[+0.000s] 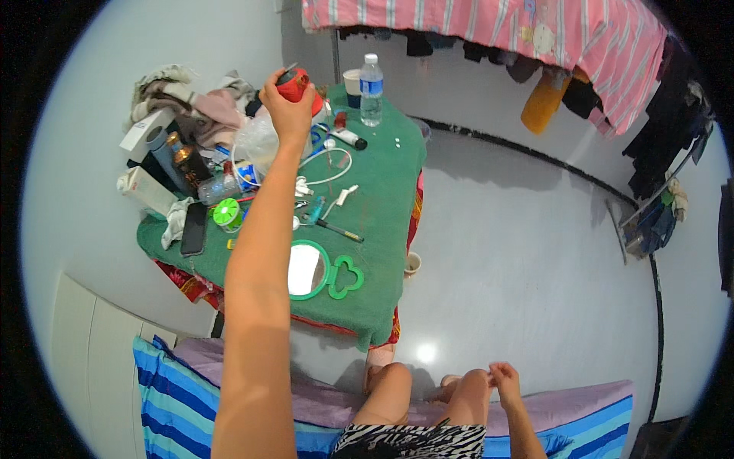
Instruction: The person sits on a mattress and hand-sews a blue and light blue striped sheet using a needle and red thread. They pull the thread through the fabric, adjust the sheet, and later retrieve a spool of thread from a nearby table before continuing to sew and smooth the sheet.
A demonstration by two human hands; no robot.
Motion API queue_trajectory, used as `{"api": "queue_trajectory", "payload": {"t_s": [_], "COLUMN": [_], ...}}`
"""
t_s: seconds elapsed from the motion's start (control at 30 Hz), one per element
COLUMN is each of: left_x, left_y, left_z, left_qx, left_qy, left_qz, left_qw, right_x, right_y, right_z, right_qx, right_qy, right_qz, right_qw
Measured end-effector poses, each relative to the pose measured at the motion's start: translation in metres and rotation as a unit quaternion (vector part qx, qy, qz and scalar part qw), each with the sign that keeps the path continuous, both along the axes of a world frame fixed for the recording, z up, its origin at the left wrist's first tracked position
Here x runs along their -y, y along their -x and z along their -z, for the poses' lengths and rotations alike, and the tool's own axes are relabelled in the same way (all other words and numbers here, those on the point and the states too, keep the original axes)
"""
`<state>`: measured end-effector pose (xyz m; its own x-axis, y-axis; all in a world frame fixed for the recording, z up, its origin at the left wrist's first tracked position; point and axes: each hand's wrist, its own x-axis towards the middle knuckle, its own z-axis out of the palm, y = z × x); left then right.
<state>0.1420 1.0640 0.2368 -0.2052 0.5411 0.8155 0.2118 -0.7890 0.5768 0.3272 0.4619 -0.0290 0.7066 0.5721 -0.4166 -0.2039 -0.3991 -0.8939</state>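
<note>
My left hand (289, 111) reaches to the far side of the green-covered table (382, 222). Its fingers and thumb are closed around a red rounded thing (293, 86) with a dark top; its exact kind is hard to make out. Below that hand is a crumpled clear plastic bag (256, 145). A white and dark cup (352, 88) and a water bottle (371, 92) stand to its right. My right hand (505, 382) is beside my right knee, fingers curled in, with nothing seen in them.
A round green-framed mirror (307, 269), a phone (193, 228), a white cable (348, 172), bottles and piled clothes (218, 107) crowd the table. A cup (412, 264) is on the floor by the table's right edge. Clothes hang beneath a pink striped cloth (489, 19).
</note>
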Motion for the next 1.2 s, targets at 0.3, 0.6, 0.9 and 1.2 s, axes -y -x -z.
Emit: {"api": "queue_trajectory", "payload": {"t_s": [0.3, 0.6, 0.9, 1.2], "left_x": [-0.016, -0.004, -0.009, 0.143], "left_y": [-0.008, -0.001, 0.015, 0.104], "left_z": [0.135, 0.136, 0.128, 0.075], "left_qx": [-0.158, -0.193, -0.291, -0.167], "left_qy": [0.091, 0.173, 0.150, 0.083], "left_qz": [-0.041, -0.049, -0.097, 0.141], "left_qw": [0.982, 0.965, 0.940, 0.972], "right_x": [0.079, 0.052, 0.106, 0.208], "right_y": [0.011, -0.003, 0.028, 0.088], "right_z": [0.051, 0.058, 0.036, 0.041], "right_qx": [-0.078, -0.053, -0.014, -0.018], "right_qy": [0.081, 0.025, 0.063, 0.143], "right_qz": [0.081, 0.020, -0.016, 0.064], "right_qw": [0.990, 0.998, 0.998, 0.988]}}
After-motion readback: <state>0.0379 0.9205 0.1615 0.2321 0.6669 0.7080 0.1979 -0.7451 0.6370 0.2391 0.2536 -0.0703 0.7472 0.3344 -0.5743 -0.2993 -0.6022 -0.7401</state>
